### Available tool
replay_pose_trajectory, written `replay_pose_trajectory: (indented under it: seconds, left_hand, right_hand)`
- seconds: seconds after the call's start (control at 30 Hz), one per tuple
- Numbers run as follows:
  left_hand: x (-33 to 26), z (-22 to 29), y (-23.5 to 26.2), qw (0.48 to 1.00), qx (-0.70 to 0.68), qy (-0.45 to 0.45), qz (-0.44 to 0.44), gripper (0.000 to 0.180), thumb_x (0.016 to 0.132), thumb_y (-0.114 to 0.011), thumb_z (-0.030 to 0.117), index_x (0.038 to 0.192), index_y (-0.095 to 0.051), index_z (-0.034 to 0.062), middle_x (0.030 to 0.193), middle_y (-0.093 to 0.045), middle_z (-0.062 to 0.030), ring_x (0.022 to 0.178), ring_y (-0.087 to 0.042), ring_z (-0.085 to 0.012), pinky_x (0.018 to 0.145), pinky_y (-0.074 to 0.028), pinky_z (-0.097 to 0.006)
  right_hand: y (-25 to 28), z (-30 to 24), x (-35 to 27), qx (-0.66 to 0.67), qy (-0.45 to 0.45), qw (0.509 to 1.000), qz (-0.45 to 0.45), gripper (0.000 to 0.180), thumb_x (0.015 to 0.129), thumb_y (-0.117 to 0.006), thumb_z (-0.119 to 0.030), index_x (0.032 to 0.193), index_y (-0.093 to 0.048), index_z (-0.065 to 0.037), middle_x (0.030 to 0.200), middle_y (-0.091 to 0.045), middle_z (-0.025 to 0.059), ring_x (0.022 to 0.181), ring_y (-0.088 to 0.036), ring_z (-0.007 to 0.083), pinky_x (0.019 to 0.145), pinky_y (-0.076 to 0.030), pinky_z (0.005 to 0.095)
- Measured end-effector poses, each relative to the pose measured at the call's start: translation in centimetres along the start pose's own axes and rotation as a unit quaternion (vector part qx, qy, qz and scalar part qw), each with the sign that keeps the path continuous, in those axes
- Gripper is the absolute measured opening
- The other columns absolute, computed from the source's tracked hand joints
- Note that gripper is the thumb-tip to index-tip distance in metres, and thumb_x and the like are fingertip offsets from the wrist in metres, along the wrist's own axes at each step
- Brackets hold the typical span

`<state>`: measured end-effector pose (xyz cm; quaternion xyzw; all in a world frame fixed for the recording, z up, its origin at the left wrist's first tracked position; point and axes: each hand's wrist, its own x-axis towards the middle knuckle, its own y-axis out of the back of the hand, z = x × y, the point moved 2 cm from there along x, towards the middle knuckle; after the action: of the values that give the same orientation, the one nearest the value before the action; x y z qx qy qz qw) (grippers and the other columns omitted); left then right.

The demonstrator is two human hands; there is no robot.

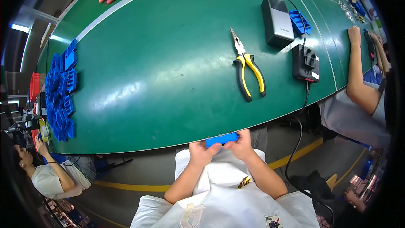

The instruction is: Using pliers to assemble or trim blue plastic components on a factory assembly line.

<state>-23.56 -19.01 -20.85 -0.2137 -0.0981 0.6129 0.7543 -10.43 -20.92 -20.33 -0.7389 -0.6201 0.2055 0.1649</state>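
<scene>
Between my two hands, at the near edge of the green table (168, 101), is a small blue plastic part (222, 139) with a few little pins standing up along its far side. My left hand (202, 152) grips its left end, the thumb lying against the near face. At the right end my right hand (240, 144) holds it the same way, fingers mostly hidden behind it. Pliers (249, 71) with yellow and black handles lie on the table beyond my hands, long jaws pointing away and slightly parted.
Many similar blue parts (59, 88) are heaped at the table's left end. To the right stand a grey power bank (278, 21), another blue part (300, 22) and a black device (307, 63) with a cable hanging over the edge. Co-workers sit at left (59, 177) and right (358, 97).
</scene>
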Motion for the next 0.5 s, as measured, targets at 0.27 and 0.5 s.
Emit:
replay_pose_trajectory:
  seconds: [0.27,0.5]
  left_hand:
    - [0.25,0.15,-0.35,0.999,0.020,-0.034,0.038,0.038,0.077,-0.067,0.011,0.111,-0.056,-0.0010,0.107,-0.060,-0.0077,0.095,-0.059,-0.0179,0.085,-0.048,-0.032]
    - [-0.62,-0.76,0.22,0.999,-0.001,0.033,0.028,0.035,0.084,-0.069,0.023,0.107,-0.060,-0.0012,0.101,-0.062,-0.0071,0.092,-0.059,-0.0165,0.084,-0.048,-0.031]
  right_hand:
    - [-0.03,0.81,0.10,-0.123,0.076,0.989,-0.007,0.049,0.073,-0.082,-0.037,0.101,-0.065,-0.001,0.098,-0.066,0.0059,0.087,-0.061,0.0155,0.078,-0.049,0.0305]
    - [0.78,1.24,-0.81,-0.065,-0.021,0.997,-0.031,0.036,0.084,-0.072,-0.030,0.103,-0.064,0.000,0.090,-0.066,0.0051,0.078,-0.059,0.0126,0.071,-0.048,0.0283]
